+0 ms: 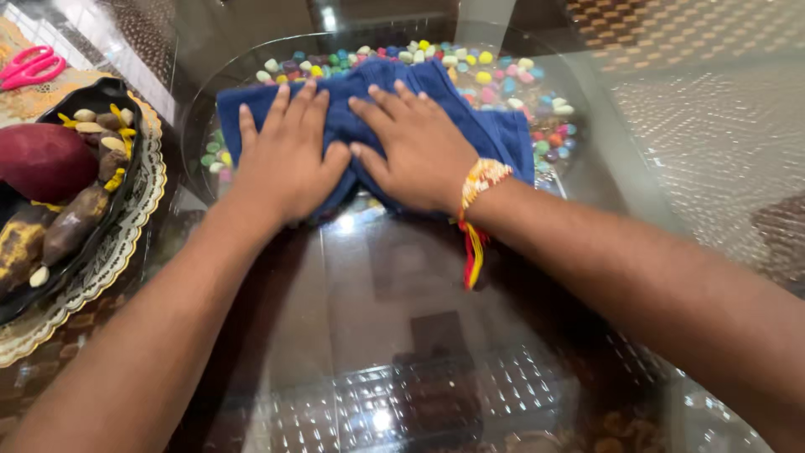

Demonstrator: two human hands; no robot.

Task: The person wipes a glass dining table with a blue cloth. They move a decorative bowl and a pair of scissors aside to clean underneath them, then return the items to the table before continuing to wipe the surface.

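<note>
Hands flat, fingers spread, gripping nothing: left hand (288, 155) and right hand (417, 149) press side by side on folded blue cloth (500, 134). Cloth lies on glass table (402, 335), over coloured pebbles (520, 84). Dark tray (126, 180) at left.

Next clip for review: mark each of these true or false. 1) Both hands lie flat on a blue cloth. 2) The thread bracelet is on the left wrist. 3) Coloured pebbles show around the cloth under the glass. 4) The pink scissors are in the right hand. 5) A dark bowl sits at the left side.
1) True: the left hand and right hand press flat on the blue cloth.
2) False: the bracelet is on the right wrist.
3) True: coloured pebbles ring the cloth beneath the glass table.
4) False: the pink scissors lie far left, untouched.
5) True: the dark bowl sits at the left, on a patterned mat.
</note>
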